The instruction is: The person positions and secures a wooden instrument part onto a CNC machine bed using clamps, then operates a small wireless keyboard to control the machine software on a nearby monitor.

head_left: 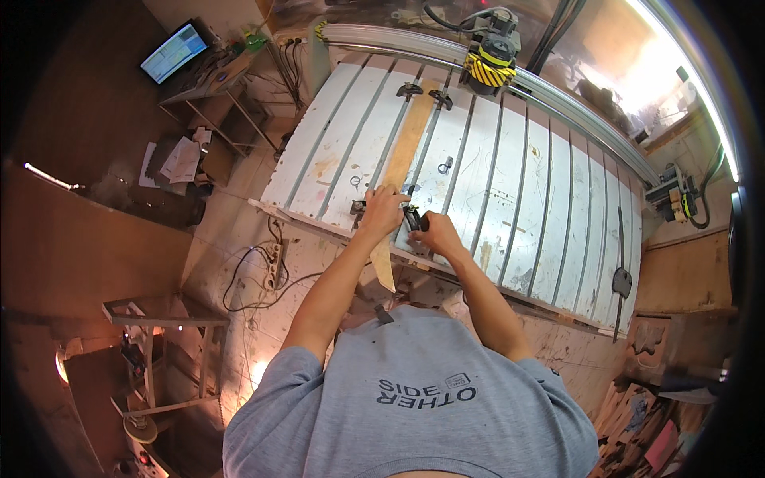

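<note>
A long tan wooden strip (413,128) lies lengthwise on the white slotted machine bed (307,171), its pointed near end overhanging the front edge. Two black clamps (440,99) sit either side of its far end. My left hand (382,211) is closed on the strip near the bed's front edge, beside another clamp (358,207). Just to its right, my right hand (434,231) grips a black clamp (413,217) against the strip's side. A small ring-like metal piece (445,166) lies on the bed beyond it.
A spindle head (490,64) on a rail spans the back. A long black bar (621,255) lies at the bed's right. At left stand a monitor (173,52) on a desk and a metal frame (163,319). Cables and a power strip (275,263) lie on the floor.
</note>
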`<state>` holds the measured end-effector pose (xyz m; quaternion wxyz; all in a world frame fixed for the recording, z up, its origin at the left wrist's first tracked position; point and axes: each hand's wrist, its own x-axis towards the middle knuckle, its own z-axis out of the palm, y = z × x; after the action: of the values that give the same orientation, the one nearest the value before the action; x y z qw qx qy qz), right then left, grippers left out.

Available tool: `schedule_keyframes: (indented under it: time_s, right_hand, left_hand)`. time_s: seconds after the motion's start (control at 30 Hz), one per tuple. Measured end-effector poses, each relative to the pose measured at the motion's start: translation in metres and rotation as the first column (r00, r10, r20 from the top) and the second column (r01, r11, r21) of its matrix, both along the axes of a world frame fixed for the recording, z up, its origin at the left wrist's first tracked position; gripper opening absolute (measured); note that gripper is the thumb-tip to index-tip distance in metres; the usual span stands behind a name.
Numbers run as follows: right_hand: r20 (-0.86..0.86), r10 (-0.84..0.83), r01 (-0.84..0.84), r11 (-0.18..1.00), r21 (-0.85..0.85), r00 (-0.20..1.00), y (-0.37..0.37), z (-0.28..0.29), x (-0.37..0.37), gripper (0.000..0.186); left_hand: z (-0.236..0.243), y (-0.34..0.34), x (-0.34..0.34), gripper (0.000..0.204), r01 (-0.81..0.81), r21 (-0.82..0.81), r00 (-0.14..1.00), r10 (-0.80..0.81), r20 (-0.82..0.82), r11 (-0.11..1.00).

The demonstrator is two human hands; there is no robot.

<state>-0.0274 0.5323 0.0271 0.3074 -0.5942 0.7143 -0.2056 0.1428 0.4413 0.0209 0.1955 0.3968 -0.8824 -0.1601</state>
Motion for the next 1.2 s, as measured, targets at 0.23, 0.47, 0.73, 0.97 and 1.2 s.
schedule_keyframes:
  time_s: [0.23, 0.47, 0.73, 0.97, 1.2]
  right_hand:
    - [0.092, -0.183, 0.195, 0.969, -0.150, 0.979, 0.006, -0.017, 0.024, 0.043]
    - [0.151, -0.235, 0.255, 0.958, -0.131, 0.960, -0.005, -0.014, 0.031, 0.039]
    - [0.176, -0.298, 0.337, 0.902, -0.269, 0.938, -0.006, -0.022, 0.035, 0.033]
    - [0.242, -0.286, 0.340, 0.914, -0.223, 0.927, -0.008, -0.023, 0.038, 0.024]
    - [0.352, -0.308, 0.361, 0.928, -0.094, 0.884, -0.011, -0.024, 0.027, 0.021]
  left_hand:
    - [0.012, 0.002, -0.008, 0.029, 0.093, 0.115, 0.996, -0.091, -0.024, 0.989]
    - [0.007, -0.019, -0.002, 0.025, 0.189, 0.134, 0.982, -0.187, -0.024, 0.973]
    - [0.029, -0.020, 0.000, 0.034, 0.154, 0.222, 0.988, -0.151, -0.031, 0.963]
    - [0.023, -0.032, 0.006, 0.062, 0.110, 0.101, 0.989, -0.119, 0.091, 0.989]
    - [0.013, -0.051, -0.008, 0.056, 0.141, 0.091, 0.943, -0.161, 0.290, 0.986]
